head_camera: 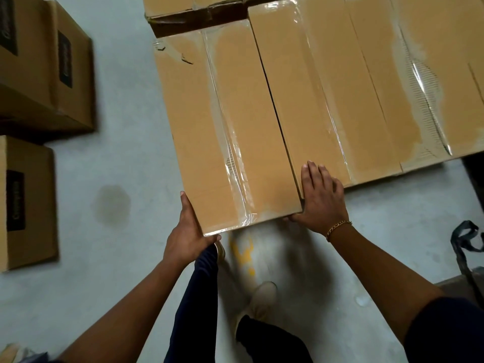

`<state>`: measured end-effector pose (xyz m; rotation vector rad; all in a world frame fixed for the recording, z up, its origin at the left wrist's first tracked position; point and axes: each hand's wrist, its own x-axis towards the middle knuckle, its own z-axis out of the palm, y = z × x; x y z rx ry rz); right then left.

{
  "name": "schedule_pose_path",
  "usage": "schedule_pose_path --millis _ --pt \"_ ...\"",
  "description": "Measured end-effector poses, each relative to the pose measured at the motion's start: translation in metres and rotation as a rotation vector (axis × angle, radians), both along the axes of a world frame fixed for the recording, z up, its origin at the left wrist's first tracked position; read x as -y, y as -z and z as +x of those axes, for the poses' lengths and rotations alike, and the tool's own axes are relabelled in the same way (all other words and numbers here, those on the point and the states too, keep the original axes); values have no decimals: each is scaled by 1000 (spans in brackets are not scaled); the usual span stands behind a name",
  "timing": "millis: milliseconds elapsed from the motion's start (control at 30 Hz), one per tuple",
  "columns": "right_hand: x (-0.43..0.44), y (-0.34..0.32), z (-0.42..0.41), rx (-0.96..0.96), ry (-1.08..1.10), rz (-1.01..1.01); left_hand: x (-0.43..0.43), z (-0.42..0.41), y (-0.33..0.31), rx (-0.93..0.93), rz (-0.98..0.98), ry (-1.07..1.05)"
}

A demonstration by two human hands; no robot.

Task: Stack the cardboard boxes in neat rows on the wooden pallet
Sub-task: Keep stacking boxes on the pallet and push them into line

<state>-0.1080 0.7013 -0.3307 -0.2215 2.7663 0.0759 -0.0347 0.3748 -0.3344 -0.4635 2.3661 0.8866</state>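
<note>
Grey floor [125,127] is marked by a dark stain [111,204]; printed boxes [28,203] are stood at left. Long taped box [225,132] is laid in the row, touching next box [327,100] along its right side. Its near-left corner is gripped by left hand [187,231], thumb up the side, fingers curled under. Right hand [320,203] is pressed flat at the near-right corner, fingers straight.

A warehouse or stockroom: taped cardboard cartons [327,95] stacked in rows on bare concrete floor [125,100]
</note>
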Motion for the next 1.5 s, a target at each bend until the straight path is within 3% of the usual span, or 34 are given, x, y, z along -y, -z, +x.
schedule_pose_path --millis 600,1067,1167,1267,1500 --pt "17 -10 -26 -98 82 41 12 -38 3 -19 -10 4" --pt "19 -12 -33 -45 86 76 16 -41 7 5 -24 63" --pt "17 -24 -37 95 102 12 19 -43 -6 28 -14 106" --pt "4 -47 -37 269 203 -190 26 -45 -30 23 -24 159" --pt "-22 -127 -12 224 317 -293 38 -50 -109 -29 -206 230"
